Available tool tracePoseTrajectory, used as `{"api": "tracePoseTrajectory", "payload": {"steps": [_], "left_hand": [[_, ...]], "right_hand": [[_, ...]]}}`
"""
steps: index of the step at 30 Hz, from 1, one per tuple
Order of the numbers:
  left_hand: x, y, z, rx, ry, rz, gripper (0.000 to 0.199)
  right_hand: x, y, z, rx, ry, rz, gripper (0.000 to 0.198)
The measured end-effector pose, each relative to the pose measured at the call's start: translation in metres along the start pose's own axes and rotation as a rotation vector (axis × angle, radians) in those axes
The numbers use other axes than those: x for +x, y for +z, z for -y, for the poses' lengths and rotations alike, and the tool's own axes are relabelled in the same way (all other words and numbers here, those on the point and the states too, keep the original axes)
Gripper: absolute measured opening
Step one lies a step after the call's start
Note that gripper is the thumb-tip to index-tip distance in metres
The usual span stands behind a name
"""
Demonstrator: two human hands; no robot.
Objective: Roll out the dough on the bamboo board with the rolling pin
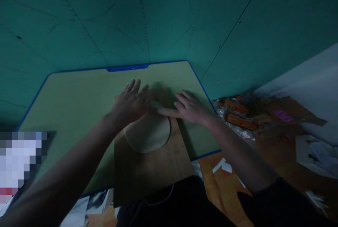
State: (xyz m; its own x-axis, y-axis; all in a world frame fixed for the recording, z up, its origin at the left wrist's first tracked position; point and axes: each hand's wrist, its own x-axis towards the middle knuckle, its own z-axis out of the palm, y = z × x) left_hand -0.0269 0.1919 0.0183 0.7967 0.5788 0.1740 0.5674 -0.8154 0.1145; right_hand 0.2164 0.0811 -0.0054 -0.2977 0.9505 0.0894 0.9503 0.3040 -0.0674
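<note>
A round, flat sheet of pale dough lies on a wooden board. Over the dough's upper left part is my left hand, palm down, its fingers stretched out and apart. My right hand is beyond the board's right edge, fingers extended towards the left. From it a slim, skin-toned shape reaches onto the dough's upper edge; in the dim light I cannot tell whether it is the thumb or a thin stick. What lies under the left palm is hidden.
The board rests on a pale yellow-green table with a blue rim, against a green wall. Orange packages in clear plastic and a flattened cardboard box lie to the right. Paper scraps are on the wooden floor.
</note>
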Motion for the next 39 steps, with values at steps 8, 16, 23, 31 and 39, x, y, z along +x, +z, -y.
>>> {"api": "tracePoseTrajectory", "payload": {"steps": [8, 16, 23, 31, 39], "left_hand": [[-0.006, 0.004, -0.026, -0.038, -0.129, -0.008, 0.044], [-0.054, -0.002, -0.044, -0.069, -0.161, -0.007, 0.05], [-0.095, -0.007, -0.041, -0.043, -0.133, -0.012, 0.05], [-0.006, 0.001, -0.031, 0.012, -0.192, -0.006, 0.05], [-0.049, -0.001, -0.035, -0.056, -0.144, 0.011, 0.057]], "right_hand": [[-0.023, 0.001, 0.004, 0.108, 0.014, 0.018, 0.037], [-0.071, -0.019, 0.084, 0.321, 0.138, -0.052, 0.059], [-0.088, -0.029, 0.119, 0.237, 0.104, -0.03, 0.063], [-0.031, -0.006, 0.023, 0.17, 0.261, -0.06, 0.069], [-0.07, -0.02, 0.089, 0.339, 0.089, -0.039, 0.063]]}}
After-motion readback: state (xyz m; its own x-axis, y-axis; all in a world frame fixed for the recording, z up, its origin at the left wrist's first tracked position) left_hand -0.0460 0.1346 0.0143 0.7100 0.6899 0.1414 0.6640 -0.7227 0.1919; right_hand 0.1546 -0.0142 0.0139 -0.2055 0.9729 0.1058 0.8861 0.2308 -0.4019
